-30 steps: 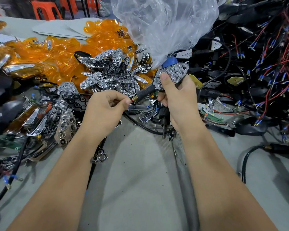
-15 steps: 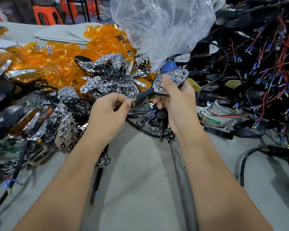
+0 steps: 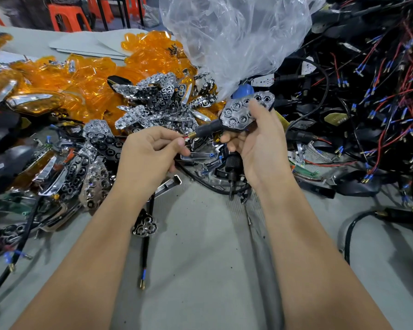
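Two hands are raised over a grey tabletop, and a small chrome reflector lamp is held between them, above the near edge of the heaped parts. The lamp is clasped in the right hand, whose grip is closed round its body, with the thumb laid across the honeycomb face. A black stem is pointed from the lamp toward the left hand and is ended in a brass threaded tip. Red wire emerging from that tip is pinched in the narrow grip of the left hand, between thumb and forefinger. A heap of chrome reflectors is piled just behind the left hand, with orange lenses spread beyond it. A clear plastic bag is seen behind the lamp, and a tangle of wiring is stacked at the right. A loose black cable is laid on the tabletop between the forearms.
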`<act>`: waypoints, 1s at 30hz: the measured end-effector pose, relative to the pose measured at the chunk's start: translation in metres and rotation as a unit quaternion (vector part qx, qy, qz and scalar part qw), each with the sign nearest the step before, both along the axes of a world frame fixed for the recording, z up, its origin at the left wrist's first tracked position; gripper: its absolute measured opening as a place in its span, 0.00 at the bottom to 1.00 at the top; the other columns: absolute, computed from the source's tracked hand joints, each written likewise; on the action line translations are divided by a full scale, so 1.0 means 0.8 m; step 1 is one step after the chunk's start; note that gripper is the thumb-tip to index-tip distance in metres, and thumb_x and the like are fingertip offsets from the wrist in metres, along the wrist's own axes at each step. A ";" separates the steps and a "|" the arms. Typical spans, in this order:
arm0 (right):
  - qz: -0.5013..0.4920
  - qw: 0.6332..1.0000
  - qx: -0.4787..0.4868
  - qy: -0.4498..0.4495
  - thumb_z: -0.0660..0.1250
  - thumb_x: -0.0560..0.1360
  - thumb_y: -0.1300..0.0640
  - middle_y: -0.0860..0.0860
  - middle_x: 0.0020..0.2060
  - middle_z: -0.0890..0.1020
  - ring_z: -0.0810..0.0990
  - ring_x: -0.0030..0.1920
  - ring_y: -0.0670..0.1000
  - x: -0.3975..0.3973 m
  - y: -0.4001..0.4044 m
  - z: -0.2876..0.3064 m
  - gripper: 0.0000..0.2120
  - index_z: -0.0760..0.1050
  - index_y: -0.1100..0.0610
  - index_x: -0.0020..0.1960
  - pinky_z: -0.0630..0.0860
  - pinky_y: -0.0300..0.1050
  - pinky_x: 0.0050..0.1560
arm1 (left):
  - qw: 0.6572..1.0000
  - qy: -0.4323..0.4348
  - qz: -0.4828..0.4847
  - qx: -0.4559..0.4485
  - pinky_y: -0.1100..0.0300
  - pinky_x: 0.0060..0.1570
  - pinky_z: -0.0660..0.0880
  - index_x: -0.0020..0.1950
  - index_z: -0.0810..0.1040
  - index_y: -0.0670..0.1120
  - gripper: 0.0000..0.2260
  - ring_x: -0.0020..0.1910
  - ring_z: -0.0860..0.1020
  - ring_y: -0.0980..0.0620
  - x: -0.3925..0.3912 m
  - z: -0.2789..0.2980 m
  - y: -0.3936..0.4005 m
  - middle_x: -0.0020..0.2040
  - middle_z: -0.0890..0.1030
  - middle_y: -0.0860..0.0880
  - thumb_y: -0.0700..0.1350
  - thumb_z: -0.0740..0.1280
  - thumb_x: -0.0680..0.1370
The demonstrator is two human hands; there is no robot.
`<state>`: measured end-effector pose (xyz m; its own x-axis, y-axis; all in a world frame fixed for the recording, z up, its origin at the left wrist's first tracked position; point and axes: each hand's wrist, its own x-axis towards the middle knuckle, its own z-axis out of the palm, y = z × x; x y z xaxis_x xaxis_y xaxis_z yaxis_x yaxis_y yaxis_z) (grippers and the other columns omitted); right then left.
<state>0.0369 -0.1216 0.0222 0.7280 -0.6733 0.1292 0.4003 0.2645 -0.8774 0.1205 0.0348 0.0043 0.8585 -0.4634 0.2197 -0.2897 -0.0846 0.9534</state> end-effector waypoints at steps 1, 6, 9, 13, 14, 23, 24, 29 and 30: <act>-0.004 1.000 -0.011 0.008 0.62 0.81 0.58 0.56 0.40 0.80 0.76 0.26 0.51 0.001 0.001 -0.001 0.07 0.71 0.59 0.57 0.68 0.40 0.23 | 1.000 -0.001 0.001 -0.005 0.69 0.24 0.69 0.43 0.82 0.50 0.08 0.23 0.70 0.59 0.000 -0.001 -0.001 0.36 0.85 0.53 0.39 0.69 0.79; -0.014 0.998 -0.058 0.032 0.65 0.80 0.59 0.56 0.43 0.80 0.75 0.26 0.50 0.005 0.002 -0.003 0.04 0.71 0.55 0.53 0.68 0.39 0.23 | 1.000 -0.015 -0.013 -0.011 0.72 0.27 0.66 0.42 0.82 0.53 0.09 0.25 0.69 0.62 -0.005 0.001 -0.002 0.37 0.86 0.55 0.40 0.70 0.79; -0.004 0.998 -0.060 0.025 0.66 0.79 0.58 0.54 0.42 0.82 0.76 0.27 0.51 0.005 0.001 -0.005 0.05 0.72 0.54 0.53 0.70 0.39 0.24 | 1.000 -0.009 -0.017 -0.007 0.70 0.26 0.65 0.45 0.79 0.51 0.06 0.23 0.65 0.60 -0.004 0.001 -0.001 0.39 0.86 0.54 0.41 0.67 0.80; 0.000 0.998 -0.059 0.021 0.67 0.78 0.57 0.55 0.44 0.83 0.77 0.28 0.50 0.004 0.001 -0.008 0.08 0.72 0.56 0.55 0.71 0.39 0.26 | 0.998 0.031 -0.045 -0.017 0.61 0.27 0.63 0.50 0.72 0.50 0.09 0.28 0.61 0.49 -0.001 -0.002 -0.001 0.42 0.86 0.51 0.36 0.61 0.80; 0.000 0.998 -0.059 0.021 0.67 0.78 0.57 0.58 0.45 0.83 0.76 0.28 0.50 0.004 0.001 -0.007 0.08 0.72 0.55 0.55 0.70 0.39 0.26 | 0.998 0.021 -0.054 -0.008 0.60 0.28 0.63 0.52 0.70 0.51 0.09 0.29 0.61 0.48 -0.001 -0.002 0.000 0.42 0.86 0.51 0.36 0.61 0.81; 0.061 0.994 -0.080 0.042 0.66 0.75 0.55 0.60 0.47 0.80 0.73 0.28 0.48 0.003 0.010 0.000 0.14 0.70 0.58 0.58 0.67 0.37 0.26 | 0.985 0.126 -0.116 -0.031 0.63 0.22 0.70 0.51 0.73 0.48 0.12 0.24 0.74 0.51 0.003 0.004 -0.001 0.36 0.84 0.42 0.33 0.55 0.80; 0.064 0.993 -0.086 0.045 0.66 0.76 0.55 0.58 0.46 0.80 0.73 0.29 0.48 0.004 0.012 -0.001 0.13 0.70 0.57 0.58 0.67 0.37 0.27 | 0.981 0.146 -0.126 -0.032 0.64 0.22 0.69 0.51 0.73 0.47 0.13 0.23 0.73 0.51 0.003 0.005 -0.002 0.35 0.84 0.41 0.32 0.54 0.80; 0.042 0.995 -0.080 0.030 0.66 0.80 0.59 0.46 0.37 0.80 0.74 0.30 0.45 0.004 0.014 0.004 0.03 0.73 0.53 0.51 0.66 0.41 0.32 | 0.962 0.202 -0.178 -0.049 0.64 0.22 0.68 0.63 0.72 0.42 0.21 0.23 0.73 0.48 -0.004 0.005 -0.005 0.38 0.83 0.37 0.31 0.47 0.77; 0.038 0.996 -0.078 0.025 0.65 0.81 0.59 0.45 0.36 0.80 0.74 0.30 0.45 0.003 0.013 0.005 0.02 0.73 0.53 0.51 0.66 0.41 0.32 | 0.957 0.209 -0.192 -0.060 0.63 0.23 0.69 0.66 0.71 0.42 0.22 0.23 0.74 0.47 -0.006 0.005 -0.007 0.39 0.83 0.36 0.32 0.46 0.78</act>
<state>0.0392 -0.1110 0.0263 0.7841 -0.5905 0.1910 0.3397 0.1508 -0.9284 0.1160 0.0296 0.0082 0.6544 -0.7554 -0.0332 0.1307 0.0697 0.9890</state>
